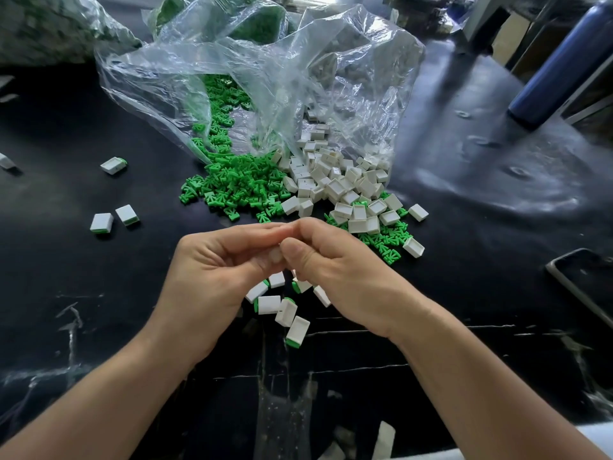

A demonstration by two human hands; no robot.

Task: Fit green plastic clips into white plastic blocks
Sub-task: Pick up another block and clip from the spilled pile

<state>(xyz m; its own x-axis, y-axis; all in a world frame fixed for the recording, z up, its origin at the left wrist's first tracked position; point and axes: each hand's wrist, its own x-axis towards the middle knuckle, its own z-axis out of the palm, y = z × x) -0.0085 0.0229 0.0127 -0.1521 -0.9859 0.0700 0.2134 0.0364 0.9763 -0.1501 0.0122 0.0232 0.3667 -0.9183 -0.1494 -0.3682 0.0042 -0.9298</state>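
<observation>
A black worktop (464,200) fills the view, scuffed with pale marks along its near edge. At the far middle lies a crumpled clear bag (232,61), its mouth open toward the person. A second bag (49,28) with green contents sits in the far left corner.

The left hand (212,270) and right hand (335,270) meet above the near middle of the worktop. The fingers of both are curled inward and the fingertips and thumbs press together. Whatever sits between them is hidden, so I cannot tell what they clamp, if anything.

Green clips (238,180) spill from the bag's mouth in a heap at the middle of the worktop. White blocks (331,180) are heaped just beside them on the right, some lying on top of loose clips.

A dark blue bottle (557,61) stands tilted in view near the far right corner. A phone (583,283) lies at the right edge.

Fitted blocks (282,307), white with a green end showing, lie in a small cluster under the hands. Three more (114,165) lie apart toward the left edge, one alone and two just beside each other
</observation>
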